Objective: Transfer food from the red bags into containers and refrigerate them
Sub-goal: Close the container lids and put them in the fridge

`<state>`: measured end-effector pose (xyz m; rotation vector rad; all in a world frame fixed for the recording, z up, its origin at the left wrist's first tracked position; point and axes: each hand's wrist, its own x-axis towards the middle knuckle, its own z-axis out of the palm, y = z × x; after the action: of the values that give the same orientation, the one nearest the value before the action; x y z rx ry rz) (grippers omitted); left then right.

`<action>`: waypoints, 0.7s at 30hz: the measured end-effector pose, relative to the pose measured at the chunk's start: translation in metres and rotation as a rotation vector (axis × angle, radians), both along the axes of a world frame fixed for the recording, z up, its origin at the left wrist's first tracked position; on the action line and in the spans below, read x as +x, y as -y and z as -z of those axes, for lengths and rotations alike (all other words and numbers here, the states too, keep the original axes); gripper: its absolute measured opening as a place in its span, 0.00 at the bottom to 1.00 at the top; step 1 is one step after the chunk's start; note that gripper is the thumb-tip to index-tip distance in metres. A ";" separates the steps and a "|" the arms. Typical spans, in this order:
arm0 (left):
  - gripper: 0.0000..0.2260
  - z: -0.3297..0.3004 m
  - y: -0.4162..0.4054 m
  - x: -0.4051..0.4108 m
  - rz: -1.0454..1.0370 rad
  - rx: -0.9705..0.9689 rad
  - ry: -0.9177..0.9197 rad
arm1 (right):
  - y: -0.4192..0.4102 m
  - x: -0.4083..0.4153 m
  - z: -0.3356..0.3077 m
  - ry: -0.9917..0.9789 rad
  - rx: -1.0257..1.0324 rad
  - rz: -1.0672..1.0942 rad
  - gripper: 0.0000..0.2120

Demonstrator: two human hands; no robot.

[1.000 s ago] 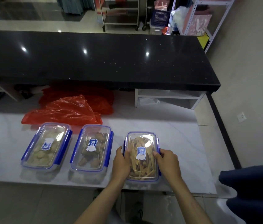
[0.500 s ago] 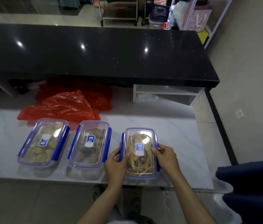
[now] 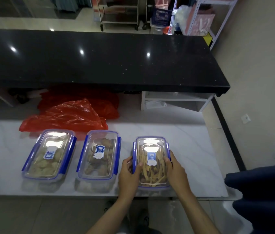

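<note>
Each of the three containers carried a blue lid sticker. Middle container [image 3: 99, 154] sticker read roughly "UYU", and so did the right container [image 3: 152, 159]. Left container [image 3: 48, 153] sticker was illegible. Smaller print was unreadable.

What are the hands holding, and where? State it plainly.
Both hands grip the right-hand container by its long sides: left hand on the left blue clip, right hand on the right one.

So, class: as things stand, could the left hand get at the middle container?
Probably yes. The left hand holds the right container and would first have to let go; the middle container sits just beside it, with bare white table between.
</note>
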<state>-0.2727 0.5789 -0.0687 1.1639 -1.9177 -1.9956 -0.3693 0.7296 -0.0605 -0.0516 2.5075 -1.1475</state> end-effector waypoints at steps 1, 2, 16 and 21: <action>0.14 0.001 0.002 0.001 0.054 0.031 0.033 | 0.001 0.006 0.000 0.022 -0.034 0.024 0.17; 0.14 0.001 0.006 0.002 0.110 0.057 0.061 | 0.002 0.013 0.000 0.038 -0.064 0.051 0.16; 0.20 -0.046 0.059 0.009 0.693 0.222 -0.003 | 0.014 0.087 -0.028 0.017 -0.191 0.492 0.11; 0.25 -0.054 0.049 0.021 0.781 0.265 -0.007 | -0.005 0.139 -0.034 -0.084 -0.240 0.696 0.14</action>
<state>-0.2521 0.5299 -0.0149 0.4435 -2.3999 -2.6697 -0.2303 0.7346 -0.0267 0.7772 2.5076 -1.7265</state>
